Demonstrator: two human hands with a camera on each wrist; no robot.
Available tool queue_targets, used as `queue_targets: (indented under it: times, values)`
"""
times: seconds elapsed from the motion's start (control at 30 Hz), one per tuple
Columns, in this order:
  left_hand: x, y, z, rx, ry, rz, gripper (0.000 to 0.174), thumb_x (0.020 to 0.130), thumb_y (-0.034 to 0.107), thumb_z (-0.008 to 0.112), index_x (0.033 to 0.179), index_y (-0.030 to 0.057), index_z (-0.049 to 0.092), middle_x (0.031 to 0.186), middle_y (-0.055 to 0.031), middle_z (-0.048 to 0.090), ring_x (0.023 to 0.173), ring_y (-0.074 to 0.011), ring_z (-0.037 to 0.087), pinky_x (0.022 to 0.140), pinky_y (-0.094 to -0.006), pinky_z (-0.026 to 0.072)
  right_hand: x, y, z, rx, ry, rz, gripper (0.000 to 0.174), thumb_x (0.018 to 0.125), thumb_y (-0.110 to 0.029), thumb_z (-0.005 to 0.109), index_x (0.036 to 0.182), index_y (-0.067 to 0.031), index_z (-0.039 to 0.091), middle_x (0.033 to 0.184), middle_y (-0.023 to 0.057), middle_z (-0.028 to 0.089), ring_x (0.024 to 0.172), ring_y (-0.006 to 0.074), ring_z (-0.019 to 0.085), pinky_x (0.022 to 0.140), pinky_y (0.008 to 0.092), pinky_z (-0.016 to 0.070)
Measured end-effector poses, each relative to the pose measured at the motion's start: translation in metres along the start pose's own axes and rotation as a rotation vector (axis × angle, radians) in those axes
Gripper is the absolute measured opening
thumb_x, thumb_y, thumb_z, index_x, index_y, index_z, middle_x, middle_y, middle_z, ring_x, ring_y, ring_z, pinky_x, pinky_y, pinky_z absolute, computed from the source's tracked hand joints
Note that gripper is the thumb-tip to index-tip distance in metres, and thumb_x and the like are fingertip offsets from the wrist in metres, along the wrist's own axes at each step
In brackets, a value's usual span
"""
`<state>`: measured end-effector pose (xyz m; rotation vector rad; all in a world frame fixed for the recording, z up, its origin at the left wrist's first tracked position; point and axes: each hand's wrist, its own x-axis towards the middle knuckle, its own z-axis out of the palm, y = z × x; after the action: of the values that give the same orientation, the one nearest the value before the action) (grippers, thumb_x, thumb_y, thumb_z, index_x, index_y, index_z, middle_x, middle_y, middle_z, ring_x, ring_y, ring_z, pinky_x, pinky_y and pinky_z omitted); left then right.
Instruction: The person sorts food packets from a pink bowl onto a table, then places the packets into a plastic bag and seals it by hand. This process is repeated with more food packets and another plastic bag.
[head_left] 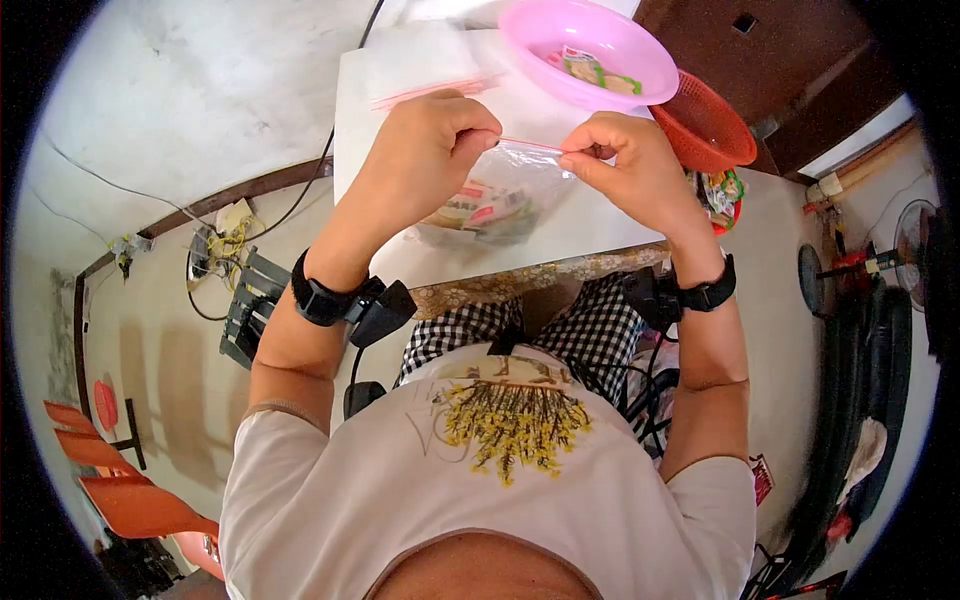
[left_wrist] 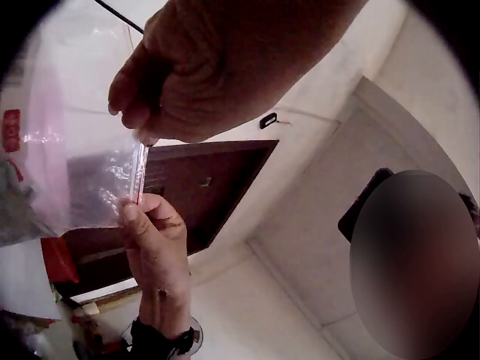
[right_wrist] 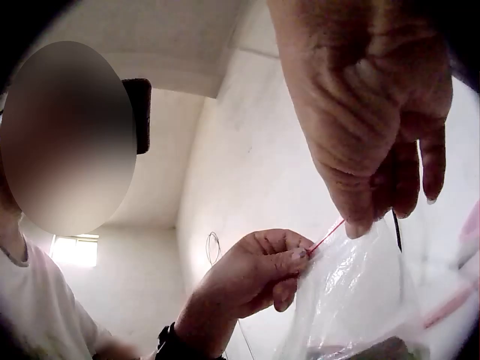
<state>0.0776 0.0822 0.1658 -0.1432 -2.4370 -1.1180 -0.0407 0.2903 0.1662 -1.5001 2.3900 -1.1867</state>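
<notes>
Both hands hold a clear zip bag (head_left: 535,178) by its red-striped top edge, over the front of the white table. My left hand (head_left: 425,150) pinches the left end of that edge between thumb and fingers. At the other end, the thumb and forefinger of my right hand (head_left: 635,165) pinch the strip. The edge is stretched straight between them, as the left wrist view also shows. Small printed packets (head_left: 485,210) lie inside the bag's lower part, blurred through the plastic. In the right wrist view the bag (right_wrist: 352,292) hangs below both hands.
A stack of flat zip bags (head_left: 425,70) lies at the back left of the white table (head_left: 400,265). A pink basin (head_left: 530,50) with several packets stands at the back right. Beside it are a red basket (head_left: 700,125) and, below that, a red container with more packets (head_left: 722,195).
</notes>
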Motion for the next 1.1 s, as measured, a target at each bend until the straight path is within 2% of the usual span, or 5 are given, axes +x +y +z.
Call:
queue_targets:
  times: [0.17, 0.4, 0.6, 0.7, 1.1]
  values:
    - [-0.001, 0.003, 0.000, 0.073, -0.002, 0.046, 0.007, 0.083, 0.003, 0.062, 0.087, -0.0009, 0.067, 0.077, -0.0121, 0.062, 0.065, -0.0228, 0.058, 0.060, -0.0320, 0.0460, -0.014, 0.005, -0.014, -0.009, -0.013, 0.075, 0.009, 0.081, -0.006, 0.071, 0.086, 0.0004, 0.066, 0.077, 0.0024, 0.060, 0.072, 0.0095, 0.056, 0.067, 0.0266, 0.0465]
    - [0.002, 0.015, 0.010, 0.171, -0.040, 0.119, 0.007, 0.082, 0.003, 0.062, 0.088, 0.0009, 0.067, 0.078, -0.0137, 0.062, 0.067, -0.0275, 0.059, 0.063, -0.0340, 0.0478, -0.005, -0.018, 0.001, -0.153, 0.239, -0.307, 0.032, 0.075, -0.025, 0.073, 0.099, -0.0057, 0.065, 0.076, 0.0107, 0.063, 0.073, 0.0281, 0.061, 0.067, 0.0386, 0.0485]
    - [0.021, 0.041, 0.055, -0.124, -0.098, 0.263, 0.018, 0.089, 0.001, 0.059, 0.106, 0.0027, 0.064, 0.086, -0.0026, 0.064, 0.075, -0.0109, 0.060, 0.065, -0.0222, 0.0469, -0.037, 0.003, -0.019, -0.262, 0.047, -0.064, 0.025, 0.084, -0.028, 0.060, 0.095, -0.0058, 0.066, 0.084, 0.0209, 0.064, 0.081, 0.0391, 0.062, 0.070, 0.0464, 0.0493]
    - [0.025, 0.046, 0.078, -0.130, -0.071, 0.296, 0.029, 0.090, 0.002, 0.059, 0.118, 0.0070, 0.062, 0.113, -0.0030, 0.063, 0.081, -0.0076, 0.061, 0.066, -0.0186, 0.0478, -0.097, 0.011, -0.071, -0.393, 0.097, 0.002, 0.020, 0.089, -0.018, 0.059, 0.088, 0.0010, 0.062, 0.086, 0.0158, 0.067, 0.075, 0.0254, 0.063, 0.066, 0.0339, 0.0487]
    - [-0.015, -0.060, 0.224, 0.262, -0.774, 0.332, 0.061, 0.080, 0.019, 0.068, 0.135, 0.0035, 0.048, 0.146, -0.0192, 0.037, 0.134, -0.0355, 0.037, 0.110, -0.0446, 0.0295, -0.405, 0.129, -0.123, -0.676, 0.456, 0.739, 0.023, 0.088, -0.026, 0.058, 0.090, -0.0035, 0.063, 0.078, 0.0193, 0.059, 0.074, 0.0364, 0.059, 0.067, 0.0440, 0.0476]
